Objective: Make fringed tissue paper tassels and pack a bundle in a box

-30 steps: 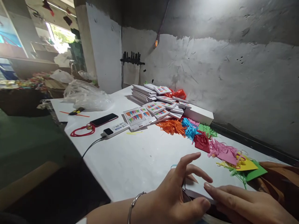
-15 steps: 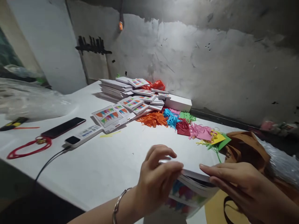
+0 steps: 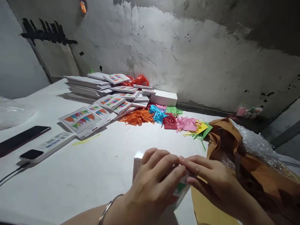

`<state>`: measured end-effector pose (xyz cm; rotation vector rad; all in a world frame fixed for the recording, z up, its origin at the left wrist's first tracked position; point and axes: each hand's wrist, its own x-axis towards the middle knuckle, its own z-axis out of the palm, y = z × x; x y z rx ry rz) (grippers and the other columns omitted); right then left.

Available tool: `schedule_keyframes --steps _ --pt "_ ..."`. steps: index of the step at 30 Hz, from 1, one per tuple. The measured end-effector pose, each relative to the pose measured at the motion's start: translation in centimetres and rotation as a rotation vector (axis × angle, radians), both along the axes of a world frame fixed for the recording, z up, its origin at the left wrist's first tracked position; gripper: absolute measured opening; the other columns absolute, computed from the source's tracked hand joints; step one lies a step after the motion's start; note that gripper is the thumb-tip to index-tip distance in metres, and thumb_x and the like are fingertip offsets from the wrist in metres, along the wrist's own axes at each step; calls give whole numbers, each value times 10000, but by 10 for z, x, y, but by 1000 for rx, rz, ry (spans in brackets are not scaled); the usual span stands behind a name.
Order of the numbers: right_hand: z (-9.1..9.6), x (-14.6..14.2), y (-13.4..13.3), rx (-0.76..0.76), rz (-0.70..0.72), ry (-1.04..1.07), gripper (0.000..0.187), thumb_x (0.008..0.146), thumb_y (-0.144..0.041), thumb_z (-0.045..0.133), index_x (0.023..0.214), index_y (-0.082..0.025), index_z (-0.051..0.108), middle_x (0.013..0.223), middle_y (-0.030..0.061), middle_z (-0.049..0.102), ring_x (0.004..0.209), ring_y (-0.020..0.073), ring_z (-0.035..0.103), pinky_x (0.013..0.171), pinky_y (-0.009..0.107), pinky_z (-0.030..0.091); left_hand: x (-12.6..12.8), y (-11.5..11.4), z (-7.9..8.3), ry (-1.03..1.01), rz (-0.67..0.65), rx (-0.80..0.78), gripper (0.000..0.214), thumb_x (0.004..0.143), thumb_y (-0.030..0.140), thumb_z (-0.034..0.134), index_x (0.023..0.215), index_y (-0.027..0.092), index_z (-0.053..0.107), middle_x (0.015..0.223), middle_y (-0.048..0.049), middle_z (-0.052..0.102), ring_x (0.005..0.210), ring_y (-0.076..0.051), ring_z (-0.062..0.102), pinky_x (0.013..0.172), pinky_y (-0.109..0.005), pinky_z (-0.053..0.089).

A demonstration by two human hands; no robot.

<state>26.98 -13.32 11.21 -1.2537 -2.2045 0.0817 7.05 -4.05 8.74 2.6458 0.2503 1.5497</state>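
My left hand (image 3: 152, 184) and my right hand (image 3: 211, 184) meet over a small white card box (image 3: 138, 164) with a coloured print, at the near edge of the white table (image 3: 82, 175). Both hands have their fingers curled round the box and most of it is hidden under them. A metal bangle sits on my left wrist. Behind the hands lies a row of coloured cut-paper bunches (image 3: 164, 118), orange, blue, red, pink, yellow and green.
Flat printed boxes (image 3: 82, 120) and taller piles (image 3: 86, 86) lie at the back left, with a plain white box (image 3: 164, 98) by the wall. A phone (image 3: 21, 139) and power bank (image 3: 47, 145) lie left. An orange-brown bag (image 3: 236, 156) with clear wrap stands right.
The view has swung right and closer. My hands have gone from lying on the table edge to lifting the box and now closing together over it.
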Motion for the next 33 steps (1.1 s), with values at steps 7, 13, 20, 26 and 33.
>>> schedule_keyframes --steps 7,13,20,26,33 --pt "-22 -13 2 257 -95 127 377 980 -131 544 1351 -188 586 1066 79 709 926 126 694 779 178 545 -30 30 4 72 -78 -179 235 970 139 583 1132 239 721 916 -48 688 813 -161 626 711 -276 495" --pt "-25 -24 10 175 -100 398 300 978 -184 573 1249 -268 669 944 14 719 812 109 696 678 165 549 -45 35 16 -55 -290 -484 95 877 133 710 928 199 755 864 -61 734 730 -151 689 604 -201 541" --pt "-113 -71 29 134 -558 173 515 1013 -383 499 1480 -168 476 1506 199 478 1376 349 483 1029 552 518 -27 91 -65 130 -73 -1292 297 690 440 783 701 146 742 674 -51 711 675 -196 634 639 -273 498" --pt "-195 -151 18 -329 -303 -46 904 835 -641 654 1568 -231 320 1626 132 183 1467 485 189 1092 783 258 -18 113 -151 69 64 -1444 380 629 504 758 655 140 651 561 1 584 558 -150 515 560 -269 400" --pt "-186 -148 18 -513 -236 28 866 904 -680 526 1580 -204 267 1637 123 69 1498 429 58 1134 758 87 -19 111 -160 53 68 -1447 433 677 559 735 715 131 675 616 -13 606 602 -151 529 591 -267 412"
